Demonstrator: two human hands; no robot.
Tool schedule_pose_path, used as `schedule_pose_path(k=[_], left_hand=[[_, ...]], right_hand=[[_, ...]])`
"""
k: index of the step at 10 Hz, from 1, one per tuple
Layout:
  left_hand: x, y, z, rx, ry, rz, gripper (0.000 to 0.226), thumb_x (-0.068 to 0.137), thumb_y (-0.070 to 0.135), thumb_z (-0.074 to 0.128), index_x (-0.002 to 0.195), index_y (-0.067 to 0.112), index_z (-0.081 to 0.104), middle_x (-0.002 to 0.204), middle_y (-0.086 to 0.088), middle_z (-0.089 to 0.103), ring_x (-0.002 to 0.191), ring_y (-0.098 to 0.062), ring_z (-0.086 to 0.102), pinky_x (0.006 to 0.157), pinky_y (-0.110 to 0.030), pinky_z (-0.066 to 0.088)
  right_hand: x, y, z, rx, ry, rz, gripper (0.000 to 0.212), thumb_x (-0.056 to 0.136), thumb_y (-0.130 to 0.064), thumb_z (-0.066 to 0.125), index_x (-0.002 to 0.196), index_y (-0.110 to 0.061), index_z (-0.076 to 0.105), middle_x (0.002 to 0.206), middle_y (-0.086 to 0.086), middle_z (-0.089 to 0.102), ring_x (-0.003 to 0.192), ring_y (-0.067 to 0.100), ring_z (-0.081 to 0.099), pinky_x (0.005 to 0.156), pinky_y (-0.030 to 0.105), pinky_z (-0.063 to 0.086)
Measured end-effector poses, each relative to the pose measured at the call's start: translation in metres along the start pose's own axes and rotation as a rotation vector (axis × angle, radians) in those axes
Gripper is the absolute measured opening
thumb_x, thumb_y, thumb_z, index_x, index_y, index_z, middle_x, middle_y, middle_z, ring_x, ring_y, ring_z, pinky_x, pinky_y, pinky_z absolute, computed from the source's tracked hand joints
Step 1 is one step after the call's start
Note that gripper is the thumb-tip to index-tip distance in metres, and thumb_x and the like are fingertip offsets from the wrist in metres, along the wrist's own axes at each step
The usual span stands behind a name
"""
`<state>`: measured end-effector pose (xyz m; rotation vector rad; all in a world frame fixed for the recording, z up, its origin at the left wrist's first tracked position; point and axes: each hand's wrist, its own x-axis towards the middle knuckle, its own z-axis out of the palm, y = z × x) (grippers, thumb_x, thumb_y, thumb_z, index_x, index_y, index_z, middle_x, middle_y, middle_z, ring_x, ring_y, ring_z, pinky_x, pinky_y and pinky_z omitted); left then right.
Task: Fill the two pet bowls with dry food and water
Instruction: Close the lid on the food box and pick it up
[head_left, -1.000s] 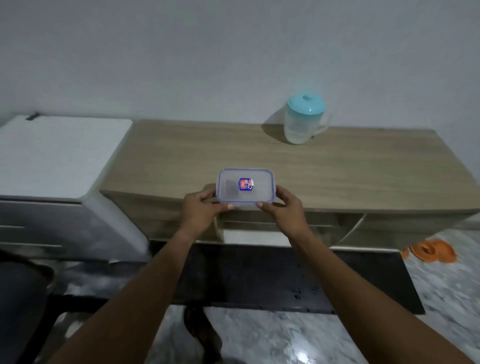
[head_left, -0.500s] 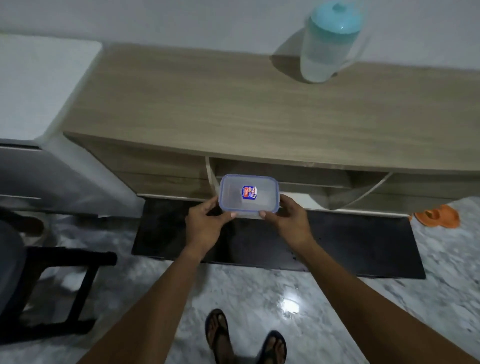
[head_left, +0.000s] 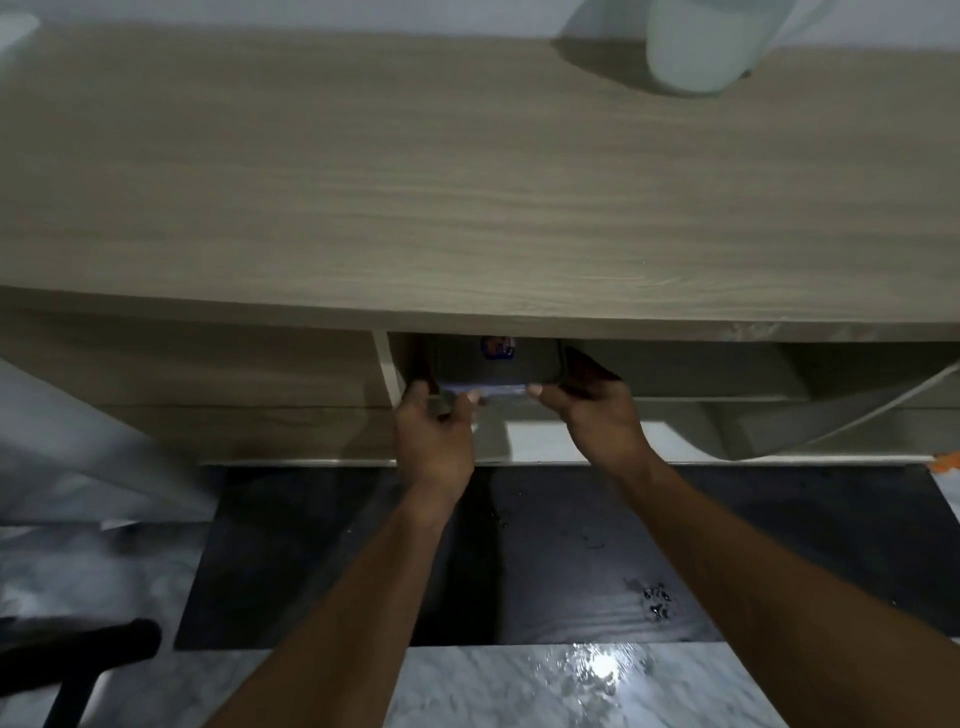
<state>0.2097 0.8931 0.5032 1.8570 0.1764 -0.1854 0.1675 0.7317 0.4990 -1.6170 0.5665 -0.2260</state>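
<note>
Just under the pale wooden bench (head_left: 467, 182), left grip (head_left: 434, 436) and right grip (head_left: 597, 421) clasp opposite ends of the clear, blue-rimmed rectangular plastic box (head_left: 493, 366), probably light, stiff, slippery.

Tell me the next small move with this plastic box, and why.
Probably ease the plastic box further onto the shelf, then let go. The left hand and right hand grip its near corners, and it is only partly under the wooden top, front rim jutting out.

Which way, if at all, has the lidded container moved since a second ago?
Yes: the container dropped from the wooden top into the shelf beneath it.
</note>
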Motion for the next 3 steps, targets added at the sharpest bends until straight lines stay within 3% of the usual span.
schedule_pose_path(k=[1,2,3], left_hand=[[0.01,-0.002,0.014,-0.067,0.0,-0.052,0.013,0.093,0.02,0.065,0.1,0.016,0.055,0.098,-0.014,0.074,0.08,-0.018,0.072,0.073,-0.027,0.053],[0.017,-0.001,0.018,-0.06,0.004,-0.079,0.02,0.096,0.016,0.058,0.111,0.003,0.055,0.094,-0.014,0.076,0.072,-0.01,0.071,0.08,-0.03,0.054],[0.018,-0.001,0.018,-0.058,-0.007,-0.129,0.014,0.094,0.025,0.06,0.099,0.012,0.056,0.096,-0.015,0.076,0.085,-0.02,0.071,0.088,-0.035,0.054]], right_hand=[[0.009,0.002,0.005,0.006,0.033,-0.035,0.032,0.086,0.002,0.077,0.118,0.0,0.069,0.104,0.007,0.074,0.087,0.002,0.068,0.082,0.014,0.052],[0.014,0.002,0.011,0.04,0.063,-0.051,0.035,0.086,0.008,0.074,0.12,0.007,0.067,0.106,0.011,0.072,0.084,-0.001,0.067,0.08,0.012,0.052],[0.013,0.004,0.017,0.042,0.069,-0.041,0.032,0.087,0.007,0.074,0.118,0.006,0.067,0.103,0.008,0.071,0.085,-0.001,0.067,0.083,0.014,0.051]])
